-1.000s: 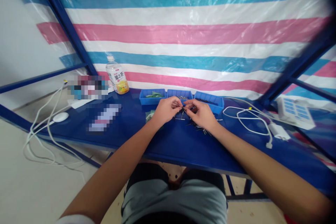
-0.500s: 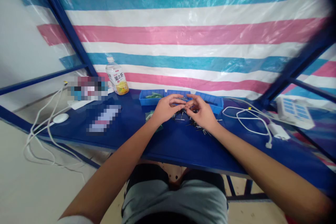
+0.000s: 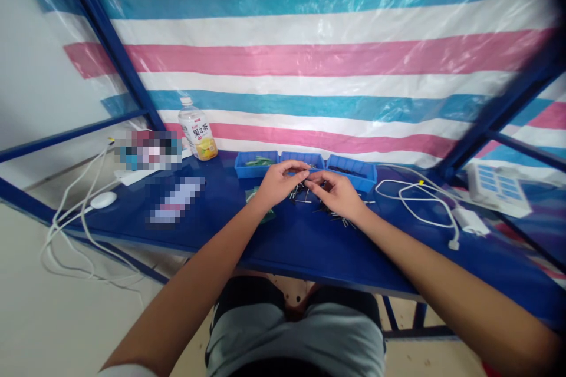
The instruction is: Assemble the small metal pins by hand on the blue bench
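Observation:
My left hand (image 3: 283, 182) and my right hand (image 3: 336, 191) meet fingertip to fingertip above the table. Both are closed in a pinch, and whatever lies between the fingers is too small to make out. Under and beside them spreads a loose pile of small black and silver pin-like parts (image 3: 340, 217). Behind the hands stand three blue bins in a row. The left bin (image 3: 247, 172) holds green strips, the middle bin (image 3: 305, 156) is partly covered by my fingers, and the right bin (image 3: 365, 178) has dark parts in it. A green packet (image 3: 267, 216) lies below my left hand.
A drink bottle (image 3: 197, 132) stands at the back left. White cables (image 3: 424, 184) with an adapter (image 3: 469, 221) and a power strip (image 3: 497, 188) lie at the right. A white round disc (image 3: 103, 199) sits at the left edge. Blue posts (image 3: 110, 47) frame the table.
My right hand's fingers have come down and inward, closing up against the left fingertips. More of the right bin shows. The pile and bins have stayed put.

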{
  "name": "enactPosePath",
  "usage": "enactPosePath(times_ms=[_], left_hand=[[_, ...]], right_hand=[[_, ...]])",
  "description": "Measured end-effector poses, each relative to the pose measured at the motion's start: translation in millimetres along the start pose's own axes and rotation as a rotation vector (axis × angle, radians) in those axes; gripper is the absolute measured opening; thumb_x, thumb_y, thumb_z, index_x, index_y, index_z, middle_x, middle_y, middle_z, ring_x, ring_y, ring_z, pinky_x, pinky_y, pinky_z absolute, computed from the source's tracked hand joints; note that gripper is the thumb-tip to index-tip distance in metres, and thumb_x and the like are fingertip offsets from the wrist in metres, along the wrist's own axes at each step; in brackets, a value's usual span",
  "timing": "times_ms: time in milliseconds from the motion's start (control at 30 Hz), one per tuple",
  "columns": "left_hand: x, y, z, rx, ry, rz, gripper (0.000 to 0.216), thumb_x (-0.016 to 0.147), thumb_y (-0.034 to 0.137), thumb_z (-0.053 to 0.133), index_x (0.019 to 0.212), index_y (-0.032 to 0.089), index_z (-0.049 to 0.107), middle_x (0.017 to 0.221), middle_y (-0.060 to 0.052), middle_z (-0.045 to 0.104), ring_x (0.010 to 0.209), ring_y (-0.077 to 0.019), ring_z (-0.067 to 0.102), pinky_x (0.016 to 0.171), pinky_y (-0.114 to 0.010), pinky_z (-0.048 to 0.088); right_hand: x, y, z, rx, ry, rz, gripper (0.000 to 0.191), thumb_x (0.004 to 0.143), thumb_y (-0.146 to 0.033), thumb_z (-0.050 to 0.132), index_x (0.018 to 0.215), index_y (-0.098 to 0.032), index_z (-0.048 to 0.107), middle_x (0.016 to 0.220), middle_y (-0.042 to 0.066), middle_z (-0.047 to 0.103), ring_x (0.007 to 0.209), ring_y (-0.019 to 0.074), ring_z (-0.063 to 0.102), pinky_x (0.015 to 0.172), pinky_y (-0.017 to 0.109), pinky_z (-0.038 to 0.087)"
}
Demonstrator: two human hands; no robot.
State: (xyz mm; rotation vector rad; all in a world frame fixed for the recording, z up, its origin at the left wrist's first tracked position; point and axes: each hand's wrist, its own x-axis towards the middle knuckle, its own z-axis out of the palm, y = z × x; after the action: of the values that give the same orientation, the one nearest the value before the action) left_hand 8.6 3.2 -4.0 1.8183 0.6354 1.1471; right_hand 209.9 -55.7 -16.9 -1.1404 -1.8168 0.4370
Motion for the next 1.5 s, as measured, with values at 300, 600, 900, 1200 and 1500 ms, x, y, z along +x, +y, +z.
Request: enactPosePath(times_ms=[300,600,900,1200,1500], left_hand=[[-1.5,-1.6,0.4,0.038,-0.032,0.003,0.034,0.091,0.041,0.075,0.115,0.017,0.076,0.111,-0.011,0.078,0.1,-0.0211,0.074,0.09,-0.035,0.06],[-1.7,2.3,0.0,0.082,-0.063,-0.041,0.038,0.093,0.044,0.073,0.123,0.021,0.077,0.13,-0.012,0.074,0.116,-0.0244,0.07,0.105,-0.041,0.054],[-2.3,1.4,0.2,-0.043,-0.079,-0.039,0.032,0.091,0.045,0.075,0.108,0.019,0.081,0.119,-0.011,0.077,0.102,-0.0217,0.072,0.098,-0.038,0.056],[-2.4,4.1,0.2,-0.04,-0.049,-0.039,0.027,0.085,0.04,0.081,0.103,0.02,0.082,0.119,-0.01,0.078,0.112,-0.0235,0.072,0.108,-0.042,0.054],[-2.0,5.2,-0.9,0.019,-0.054,-0.007,0.025,0.087,0.037,0.08,0.107,0.021,0.082,0.124,-0.01,0.076,0.119,-0.0237,0.071,0.112,-0.042,0.052]], right_hand=[[0.0,-6.4,-2.3,0.003,-0.055,-0.029,0.033,0.104,-0.047,0.056,0.096,-0.022,0.076,0.084,0.003,0.076,0.072,0.0193,0.067,0.069,0.032,0.05],[2.8,-1.3,2.1,0.487,-0.01,0.176,0.043,0.101,-0.061,0.057,0.09,-0.022,0.07,0.085,0.005,0.072,0.069,0.0171,0.063,0.056,0.027,0.049],[1.1,0.5,2.0,0.387,-0.139,0.114,0.048,0.103,-0.063,0.052,0.09,-0.02,0.07,0.08,0.003,0.068,0.061,0.0129,0.058,0.057,0.028,0.049],[-0.2,-6.4,2.1,0.356,-0.154,0.122,0.044,0.101,-0.062,0.056,0.097,-0.019,0.068,0.084,0.003,0.07,0.061,0.0123,0.059,0.056,0.026,0.051],[0.4,-2.4,1.9,0.338,-0.125,0.096,0.043,0.102,-0.061,0.056,0.1,-0.02,0.068,0.087,0.004,0.071,0.062,0.0123,0.06,0.056,0.026,0.051]])
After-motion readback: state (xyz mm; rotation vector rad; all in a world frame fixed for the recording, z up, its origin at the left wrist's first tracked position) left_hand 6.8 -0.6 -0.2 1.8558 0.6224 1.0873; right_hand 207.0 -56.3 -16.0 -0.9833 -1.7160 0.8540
